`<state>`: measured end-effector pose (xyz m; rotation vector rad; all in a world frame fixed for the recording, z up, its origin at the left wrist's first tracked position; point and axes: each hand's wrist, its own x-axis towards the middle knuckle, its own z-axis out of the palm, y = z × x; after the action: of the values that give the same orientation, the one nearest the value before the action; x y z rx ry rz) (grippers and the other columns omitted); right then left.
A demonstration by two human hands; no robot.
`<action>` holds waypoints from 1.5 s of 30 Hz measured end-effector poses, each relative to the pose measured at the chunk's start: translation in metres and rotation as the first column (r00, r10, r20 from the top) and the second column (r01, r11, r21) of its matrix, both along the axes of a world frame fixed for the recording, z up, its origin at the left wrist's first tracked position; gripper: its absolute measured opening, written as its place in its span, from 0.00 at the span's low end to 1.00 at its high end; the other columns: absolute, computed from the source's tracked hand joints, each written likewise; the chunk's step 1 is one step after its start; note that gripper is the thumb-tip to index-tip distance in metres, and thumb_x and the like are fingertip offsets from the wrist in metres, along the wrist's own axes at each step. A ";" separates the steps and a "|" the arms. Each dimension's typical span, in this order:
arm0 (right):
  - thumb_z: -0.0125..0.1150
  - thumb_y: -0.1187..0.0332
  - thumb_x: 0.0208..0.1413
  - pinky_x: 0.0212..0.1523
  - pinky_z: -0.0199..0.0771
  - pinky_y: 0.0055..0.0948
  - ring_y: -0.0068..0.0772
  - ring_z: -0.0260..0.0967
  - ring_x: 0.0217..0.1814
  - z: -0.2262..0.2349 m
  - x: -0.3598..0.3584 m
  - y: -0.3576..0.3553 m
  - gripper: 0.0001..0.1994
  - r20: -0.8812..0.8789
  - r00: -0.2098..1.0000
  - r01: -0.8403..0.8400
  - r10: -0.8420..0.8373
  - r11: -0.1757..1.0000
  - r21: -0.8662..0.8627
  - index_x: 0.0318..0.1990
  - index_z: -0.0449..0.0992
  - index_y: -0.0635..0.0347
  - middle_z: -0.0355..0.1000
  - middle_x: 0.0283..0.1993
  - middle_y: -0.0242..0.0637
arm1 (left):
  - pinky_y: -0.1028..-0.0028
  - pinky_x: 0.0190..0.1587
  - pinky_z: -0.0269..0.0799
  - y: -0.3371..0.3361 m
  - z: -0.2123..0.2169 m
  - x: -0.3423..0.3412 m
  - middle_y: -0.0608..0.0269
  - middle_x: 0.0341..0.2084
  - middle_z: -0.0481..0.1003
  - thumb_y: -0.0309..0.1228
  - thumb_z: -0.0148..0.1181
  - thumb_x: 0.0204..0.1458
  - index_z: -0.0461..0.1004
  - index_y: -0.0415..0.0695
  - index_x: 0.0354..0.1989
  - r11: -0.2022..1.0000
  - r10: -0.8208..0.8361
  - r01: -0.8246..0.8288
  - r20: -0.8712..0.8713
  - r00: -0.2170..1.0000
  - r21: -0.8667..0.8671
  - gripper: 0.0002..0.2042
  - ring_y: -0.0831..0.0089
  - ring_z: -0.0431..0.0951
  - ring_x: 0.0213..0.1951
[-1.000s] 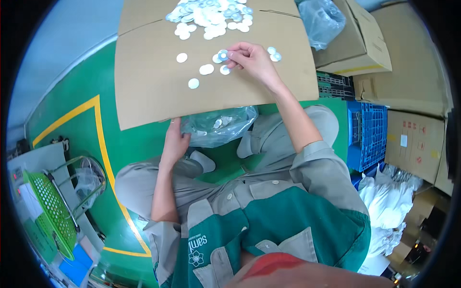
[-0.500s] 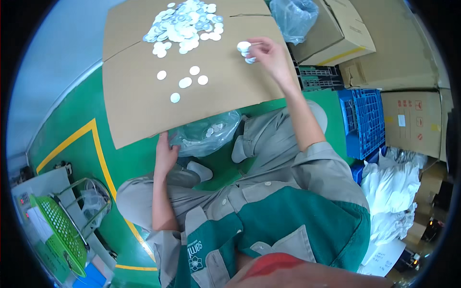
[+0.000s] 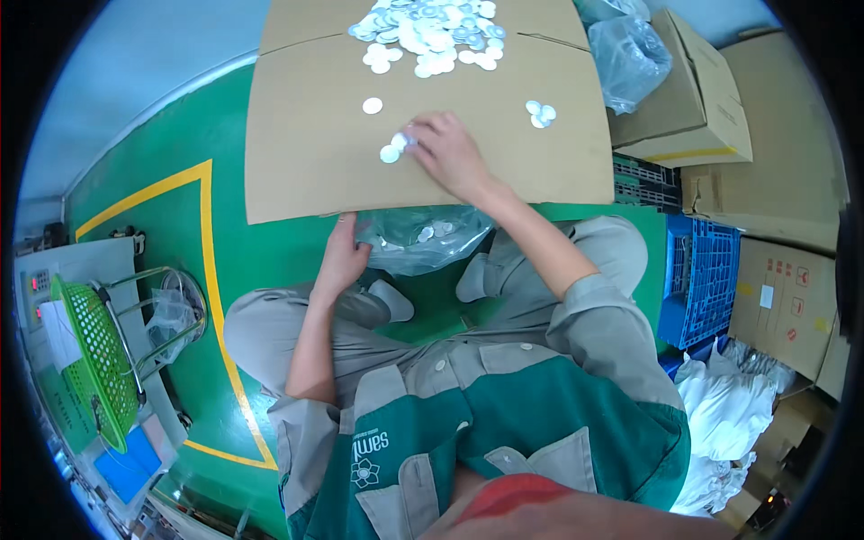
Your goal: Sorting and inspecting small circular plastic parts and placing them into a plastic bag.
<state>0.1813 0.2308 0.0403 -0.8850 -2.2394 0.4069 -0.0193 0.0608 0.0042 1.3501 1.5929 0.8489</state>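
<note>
Small round white discs [image 3: 423, 27] lie heaped at the far side of a brown cardboard sheet [image 3: 310, 171]. My right hand [image 3: 450, 157] is over the middle of the sheet, fingers curled down on a few white discs [image 3: 390, 154]; the fingertips partly hide them. One single disc [image 3: 372, 106] sits apart, farther off. At the right lies a small cluster of discs [image 3: 540, 113]. At the sheet's near edge, my left hand [image 3: 344, 256] grips the rim of a clear plastic bag [image 3: 418, 255], its fingertips partly hidden. Several discs show inside the bag, which hangs below the edge.
An open carton [image 3: 679, 99] with a clear plastic bag [image 3: 625, 63] beside it stands at the far right. Farther right are a blue plastic crate [image 3: 697, 279], cartons and white bags [image 3: 720, 405]. A green basket [image 3: 94, 360] and a metal-framed stool [image 3: 180, 306] are at the left.
My right hand has moved left from the sheet's right side, where a disc cluster now lies, onto the scattered discs in the middle. My left hand remains at the bag. The whole view has shifted.
</note>
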 end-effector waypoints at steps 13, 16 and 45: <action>0.60 0.68 0.54 0.46 0.72 0.36 0.41 0.68 0.45 0.004 -0.059 0.054 0.09 0.118 0.981 -0.169 0.155 0.978 0.125 0.41 0.78 0.59 0.73 0.40 0.38 | 0.57 0.55 0.64 0.003 0.016 0.002 0.32 0.56 0.62 0.15 0.48 0.40 0.57 0.35 0.61 1.000 -0.006 0.007 -0.094 0.996 0.009 0.32 0.37 0.63 0.56; 0.57 0.69 0.56 0.44 0.73 0.35 0.41 0.70 0.41 0.009 -0.059 0.055 0.08 0.185 0.974 -0.163 0.131 0.973 0.165 0.41 0.78 0.60 0.74 0.36 0.38 | 0.55 0.51 0.66 0.000 0.006 -0.001 0.33 0.46 0.68 0.16 0.48 0.40 0.60 0.35 0.57 0.999 0.012 -0.009 -0.112 0.994 0.031 0.29 0.37 0.67 0.49; 0.61 0.65 0.55 0.35 0.72 0.31 0.38 0.73 0.32 0.039 -0.002 0.020 0.10 0.088 0.994 0.080 -0.059 0.960 -0.268 0.40 0.79 0.61 0.77 0.31 0.40 | 0.58 0.56 0.64 -0.004 0.008 -0.003 0.33 0.58 0.61 0.15 0.46 0.40 0.56 0.36 0.63 1.000 0.028 -0.028 -0.077 0.997 0.011 0.34 0.38 0.62 0.57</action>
<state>0.1795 0.2506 0.0796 -1.1360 -2.2503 0.6688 -0.0218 0.0567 0.0119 1.3850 1.6725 0.8309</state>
